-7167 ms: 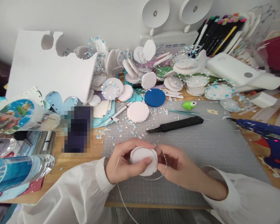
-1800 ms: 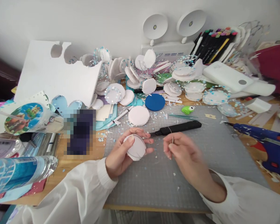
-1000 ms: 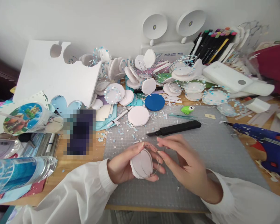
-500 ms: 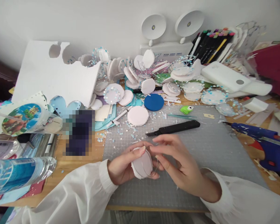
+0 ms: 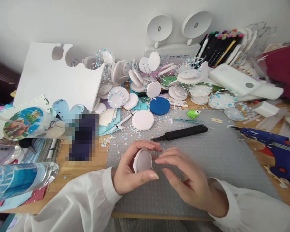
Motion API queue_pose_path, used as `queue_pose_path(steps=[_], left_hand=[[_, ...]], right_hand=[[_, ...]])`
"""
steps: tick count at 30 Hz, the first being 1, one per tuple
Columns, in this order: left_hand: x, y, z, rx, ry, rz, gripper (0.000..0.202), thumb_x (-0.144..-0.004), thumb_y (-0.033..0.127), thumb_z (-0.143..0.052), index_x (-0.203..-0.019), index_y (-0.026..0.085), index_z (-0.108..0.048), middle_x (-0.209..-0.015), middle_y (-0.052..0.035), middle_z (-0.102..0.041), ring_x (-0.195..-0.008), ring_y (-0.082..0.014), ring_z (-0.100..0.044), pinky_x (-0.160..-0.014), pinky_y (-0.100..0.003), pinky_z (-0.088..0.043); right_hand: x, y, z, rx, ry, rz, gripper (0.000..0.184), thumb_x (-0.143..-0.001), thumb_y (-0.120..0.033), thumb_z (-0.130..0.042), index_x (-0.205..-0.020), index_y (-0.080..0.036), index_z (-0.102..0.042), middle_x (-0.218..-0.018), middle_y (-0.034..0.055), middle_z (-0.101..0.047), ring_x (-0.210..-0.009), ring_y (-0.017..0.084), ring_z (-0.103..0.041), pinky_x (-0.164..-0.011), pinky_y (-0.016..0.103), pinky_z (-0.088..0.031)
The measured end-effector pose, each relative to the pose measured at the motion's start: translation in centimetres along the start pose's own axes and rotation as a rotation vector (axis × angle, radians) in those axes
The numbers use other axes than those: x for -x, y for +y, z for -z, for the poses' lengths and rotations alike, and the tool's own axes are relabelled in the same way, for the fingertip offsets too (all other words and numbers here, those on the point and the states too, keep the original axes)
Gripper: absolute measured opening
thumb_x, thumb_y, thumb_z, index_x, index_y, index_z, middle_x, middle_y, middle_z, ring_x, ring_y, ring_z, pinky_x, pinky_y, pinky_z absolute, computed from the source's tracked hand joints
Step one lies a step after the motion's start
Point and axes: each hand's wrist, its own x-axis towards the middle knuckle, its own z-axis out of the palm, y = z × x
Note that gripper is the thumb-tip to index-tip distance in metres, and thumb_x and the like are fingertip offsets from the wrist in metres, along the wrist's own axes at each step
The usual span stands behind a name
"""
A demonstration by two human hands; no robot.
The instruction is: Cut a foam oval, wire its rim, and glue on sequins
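Clasping a disc (image 5: 143, 160) edge-up in the closed left hand (image 5: 131, 170), just over the mat (image 5: 219, 154), and pinching wire (image 5: 156, 151) at its rim with the right hand (image 5: 186, 180), fingertips narrowed. Likely best done with disc steady, wire taut along the edge.

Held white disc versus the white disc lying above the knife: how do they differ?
The held disc is gripped in the left hand, tilted up, thin wire at its rim; the lying disc rests flat on the mat, untouched, no wire visible. Both are white and round.
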Motion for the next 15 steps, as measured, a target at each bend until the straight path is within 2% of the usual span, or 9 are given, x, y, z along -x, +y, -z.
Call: queue_pose_path(steps=[3, 7, 11, 15], left_hand=[[0.0, -0.2, 0.2, 0.02, -0.019, 0.019, 0.038, -0.077, 0.032, -0.071, -0.112, 0.019, -0.06, -0.113, -0.0105, -0.062, -0.108, -0.0274, -0.058, -0.097, -0.041, -0.044], [0.1, -0.4, 0.5, 0.058, -0.021, 0.071, 0.038, -0.08, 0.033, -0.069, -0.114, 0.021, -0.057, -0.116, -0.0102, -0.061, -0.111, -0.0276, -0.057, -0.094, -0.041, -0.046], [0.1, -0.3, 0.5, 0.016, -0.001, 0.048, 0.039, -0.078, 0.031, -0.07, -0.113, 0.021, -0.057, -0.115, -0.0109, -0.061, -0.111, -0.0286, -0.057, -0.092, -0.041, -0.048], [0.0, -0.3, 0.4, 0.005, -0.007, 0.038, 0.039, -0.078, 0.032, -0.071, -0.112, 0.02, -0.058, -0.114, -0.0109, -0.062, -0.11, -0.0296, -0.058, -0.097, -0.044, -0.044]], right_hand=[[0.1, 0.2, 0.0, 0.039, -0.066, 0.063, 0.03, -0.089, -0.01, -0.048, -0.116, -0.021, -0.057, -0.101, 0.0067, -0.068, -0.099, 0.019, -0.062, -0.088, 0.035, -0.051], [0.3, 0.8, 0.1, 0.103, -0.087, 0.177, 0.037, -0.09, -0.008, -0.046, -0.125, -0.019, -0.052, -0.098, 0.0065, -0.069, -0.088, 0.017, -0.063, -0.079, 0.033, -0.052], [0.4, 1.1, 0.1, 0.155, -0.061, 0.202, 0.042, -0.088, -0.003, -0.046, -0.127, -0.019, -0.05, -0.094, 0.0069, -0.069, -0.079, 0.016, -0.062, -0.07, 0.031, -0.051], [0.4, 0.9, 0.2, 0.198, -0.078, 0.212, 0.043, -0.088, -0.001, -0.042, -0.126, -0.019, -0.052, -0.095, 0.0074, -0.068, -0.084, 0.016, -0.062, -0.073, 0.03, -0.052]])
